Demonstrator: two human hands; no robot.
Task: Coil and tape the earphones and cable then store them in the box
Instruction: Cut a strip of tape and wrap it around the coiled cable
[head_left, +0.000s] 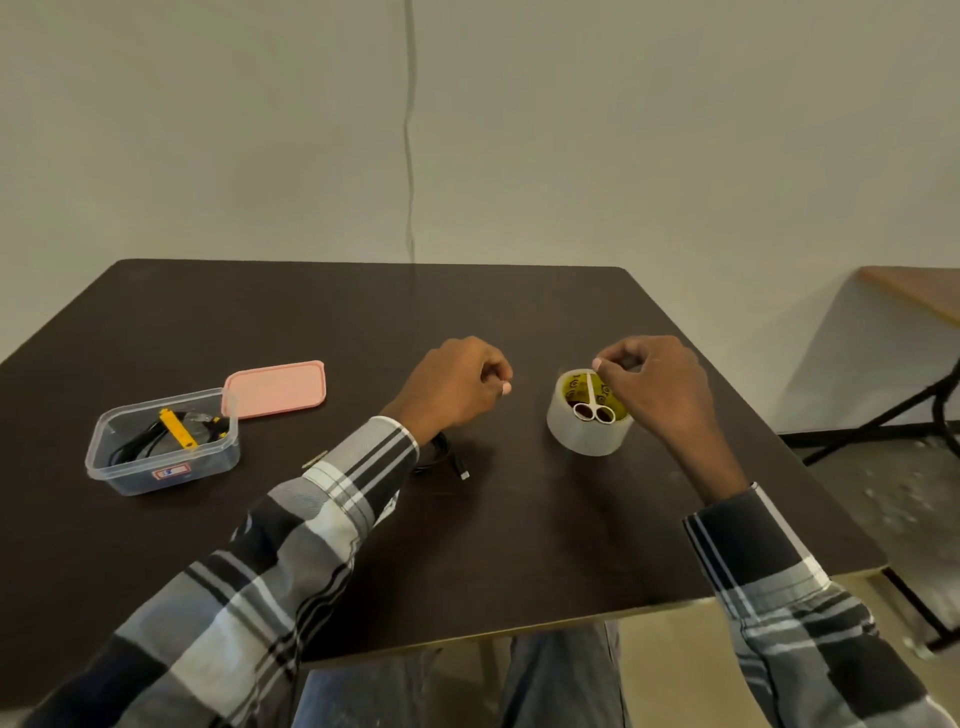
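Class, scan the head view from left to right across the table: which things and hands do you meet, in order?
Box → pink lid → left hand → tape roll → right hand.

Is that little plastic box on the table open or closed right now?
Open. The clear box has no lid on; its pink lid lies flat on the table just behind it, and black cables show inside.

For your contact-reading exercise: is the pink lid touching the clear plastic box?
Touching, it seems. In the head view the pink lid lies flat on the table, its near-left corner meeting the far-right rim of the clear box, no tabletop showing between them.
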